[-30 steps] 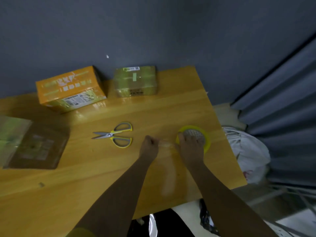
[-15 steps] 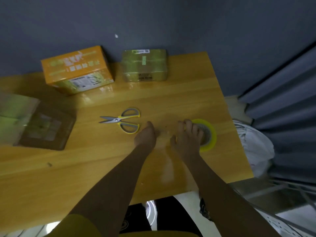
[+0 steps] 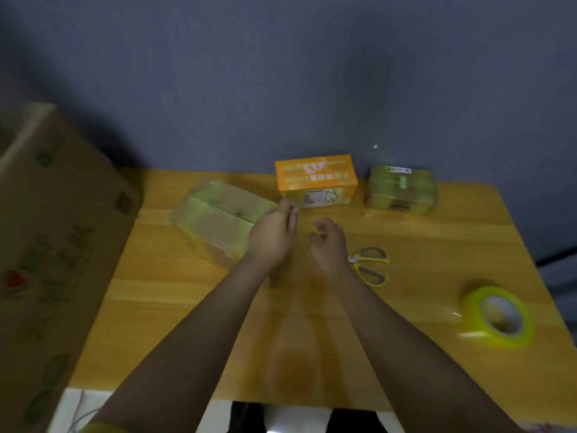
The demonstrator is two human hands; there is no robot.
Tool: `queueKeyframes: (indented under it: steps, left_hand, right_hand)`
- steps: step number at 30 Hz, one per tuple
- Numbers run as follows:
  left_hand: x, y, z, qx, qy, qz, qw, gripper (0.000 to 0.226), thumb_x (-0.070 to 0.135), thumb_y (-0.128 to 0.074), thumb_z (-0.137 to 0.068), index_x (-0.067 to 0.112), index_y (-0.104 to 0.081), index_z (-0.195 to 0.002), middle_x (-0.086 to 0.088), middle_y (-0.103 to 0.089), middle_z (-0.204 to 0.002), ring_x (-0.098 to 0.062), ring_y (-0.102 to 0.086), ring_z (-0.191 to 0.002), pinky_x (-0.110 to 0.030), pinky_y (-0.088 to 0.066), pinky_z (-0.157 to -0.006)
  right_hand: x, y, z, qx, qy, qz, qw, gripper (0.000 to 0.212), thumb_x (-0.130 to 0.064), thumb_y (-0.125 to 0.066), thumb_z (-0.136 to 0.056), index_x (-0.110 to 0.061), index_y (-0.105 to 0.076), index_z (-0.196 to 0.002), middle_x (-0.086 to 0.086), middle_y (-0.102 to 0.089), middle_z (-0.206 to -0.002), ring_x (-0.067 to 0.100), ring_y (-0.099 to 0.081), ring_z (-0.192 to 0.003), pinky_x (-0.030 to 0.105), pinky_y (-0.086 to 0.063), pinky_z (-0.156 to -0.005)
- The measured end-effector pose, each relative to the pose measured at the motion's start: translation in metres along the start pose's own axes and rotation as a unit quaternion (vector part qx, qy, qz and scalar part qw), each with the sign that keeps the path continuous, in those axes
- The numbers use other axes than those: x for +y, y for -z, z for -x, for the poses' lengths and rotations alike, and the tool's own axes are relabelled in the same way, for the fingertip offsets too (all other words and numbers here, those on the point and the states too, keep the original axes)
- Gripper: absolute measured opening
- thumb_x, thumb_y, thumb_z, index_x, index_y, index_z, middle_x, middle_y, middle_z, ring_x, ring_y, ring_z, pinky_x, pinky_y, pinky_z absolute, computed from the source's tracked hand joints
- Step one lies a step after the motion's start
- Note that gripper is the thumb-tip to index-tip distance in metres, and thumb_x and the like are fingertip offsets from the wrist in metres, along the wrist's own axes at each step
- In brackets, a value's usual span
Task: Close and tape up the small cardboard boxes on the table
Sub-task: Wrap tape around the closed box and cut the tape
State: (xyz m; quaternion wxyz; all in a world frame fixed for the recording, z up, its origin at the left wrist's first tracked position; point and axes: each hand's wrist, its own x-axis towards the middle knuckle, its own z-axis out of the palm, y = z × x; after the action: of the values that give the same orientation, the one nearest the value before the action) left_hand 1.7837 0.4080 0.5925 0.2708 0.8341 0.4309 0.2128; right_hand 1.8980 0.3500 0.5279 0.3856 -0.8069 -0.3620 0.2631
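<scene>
Orange box with white print, yellow tape roll, yellow-handled scissors, wood-grain table.

Both hands reach out over the wooden table. The left hand, fingers straight, lies at the right end of a tape-wrapped brown box. The right hand hovers empty with fingers loosely curled, just left of the yellow-handled scissors. Far along the wall stand an orange box and a taped greenish box. A yellow tape roll sits near right; a large carton stands left.
</scene>
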Motion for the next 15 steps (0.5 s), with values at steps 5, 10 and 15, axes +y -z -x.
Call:
queueKeyframes:
  steps: [5,10,15]
  left_hand:
    - [-0.07,0.053,-0.022,0.032,-0.045,-0.071,0.996,0.022,0.02,-0.041,-0.1,0.008,-0.06,-0.101,-0.013,-0.061,-0.099,-0.032,-0.053,-0.098,-0.039,-0.038,-0.081]
    - [-0.109,0.059,-0.048,-0.054,-0.069,-0.153,0.984,0.034,0.029,-0.033,-0.103,0.016,-0.057,-0.124,-0.006,-0.047,-0.14,-0.027,-0.035,-0.134,-0.038,-0.02,-0.109]
    - [-0.122,0.039,-0.057,-0.144,-0.043,-0.172,0.973,0.047,0.042,-0.019,-0.104,0.029,-0.036,-0.146,0.001,-0.019,-0.159,-0.021,-0.007,-0.148,-0.048,0.005,-0.116]
  right_hand:
    - [-0.023,-0.05,0.003,0.08,-0.215,-0.268,0.936,0.027,-0.007,-0.045,-0.096,-0.01,-0.052,-0.122,0.01,-0.051,-0.115,0.017,-0.05,-0.069,0.025,-0.039,-0.054]
    - [-0.027,-0.065,0.005,0.03,-0.287,-0.286,0.914,0.042,-0.022,-0.037,-0.103,-0.014,-0.037,-0.144,0.008,-0.043,-0.14,0.027,-0.048,-0.123,0.038,-0.042,-0.098]
    - [-0.033,-0.078,0.008,-0.028,-0.372,-0.306,0.876,0.028,-0.032,-0.032,-0.104,-0.012,-0.051,-0.104,0.012,-0.061,-0.1,0.03,-0.06,-0.094,0.042,-0.05,-0.085]
